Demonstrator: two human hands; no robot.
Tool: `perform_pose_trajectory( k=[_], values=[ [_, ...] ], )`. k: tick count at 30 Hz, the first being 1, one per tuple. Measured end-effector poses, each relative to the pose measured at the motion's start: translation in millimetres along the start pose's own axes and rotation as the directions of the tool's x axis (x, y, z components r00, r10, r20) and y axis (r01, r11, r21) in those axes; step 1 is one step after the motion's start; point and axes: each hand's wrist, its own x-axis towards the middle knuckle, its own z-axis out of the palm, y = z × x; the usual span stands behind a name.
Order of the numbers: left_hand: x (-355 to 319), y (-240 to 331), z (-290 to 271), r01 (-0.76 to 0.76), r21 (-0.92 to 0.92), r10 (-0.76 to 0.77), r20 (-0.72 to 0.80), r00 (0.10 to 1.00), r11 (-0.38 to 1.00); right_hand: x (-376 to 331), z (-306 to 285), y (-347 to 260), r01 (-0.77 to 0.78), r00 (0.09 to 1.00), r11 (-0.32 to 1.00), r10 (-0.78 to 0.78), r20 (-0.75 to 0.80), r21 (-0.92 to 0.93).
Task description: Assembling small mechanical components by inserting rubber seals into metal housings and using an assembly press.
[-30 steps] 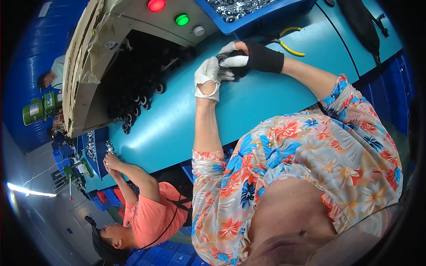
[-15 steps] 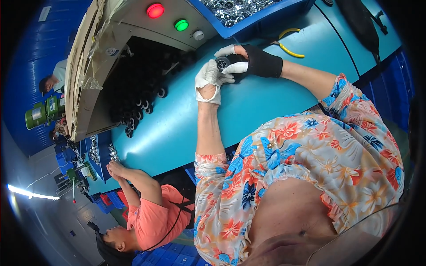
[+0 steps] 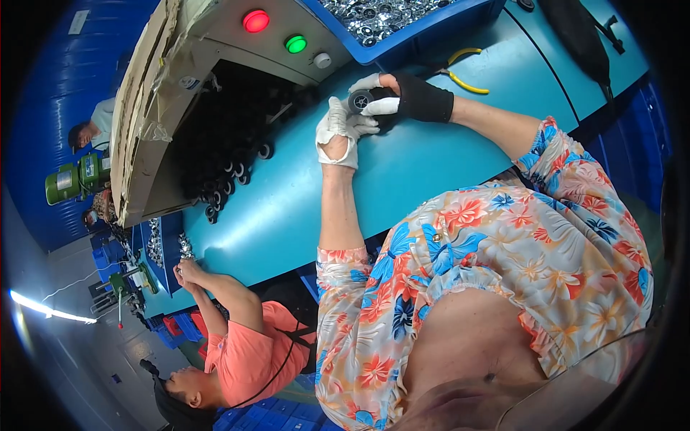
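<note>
A small black wheel [image 3: 360, 102] with a spoked grey hub is held upright between my two hands over the teal tabletop. My left hand [image 3: 337, 135], in a white glove with an opening near the wrist, has its fingers closed along the wheel's near left side. My right hand [image 3: 415, 98] wears a black fingerless glove with white covers on the fingertips. Its thumb and forefinger grip the wheel's rim from the right. Another dark round piece shows under the right palm, too shaded to make out.
Many black wheels [image 3: 238, 169] spill from a box-like machine [image 3: 215, 36] with red and green lights. Yellow-handled pliers [image 3: 468, 89] lie beyond my right hand. A blue bin [image 3: 424, 32] of shiny metal parts stands at the back. A co-worker in a coral shirt [image 3: 251, 352] sits at the left.
My left fingers have shifted slightly off the wheel's face, and more of its edge shows. The right hand keeps its grip; the whole view has moved a little.
</note>
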Motion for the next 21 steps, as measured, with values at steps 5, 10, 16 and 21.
perform_pose_trajectory(
  k=[5, 10, 16, 21],
  values=[
    [0.6, 4.6, -0.4, -0.005, -0.001, 0.005, -0.006, 1.000, 1.000, 5.1, 4.4, -2.3, 0.043, 0.999, 0.997, -0.042, -0.019, 0.067],
    [-37.7, 26.4, -1.8, -0.019, 0.357, 0.048, -0.071, 0.996, 0.934, -5.0, 9.7, -38.2, -0.081, 0.985, 0.969, 0.114, 0.132, -0.232],
    [-179.2, 87.2, -94.2, 0.313, 0.602, -0.412, 0.030, 0.910, 0.735, 10.2, -79.8, -99.9, 0.465, 0.842, 0.631, -0.532, 0.090, -0.620],
    [-280.0, 55.8, -154.5, 0.698, 0.685, -0.637, -0.447, 0.628, 0.208, 49.8, -151.5, -121.3, 0.174, 0.894, 0.540, -0.436, -0.097, -0.824]
  ],
)
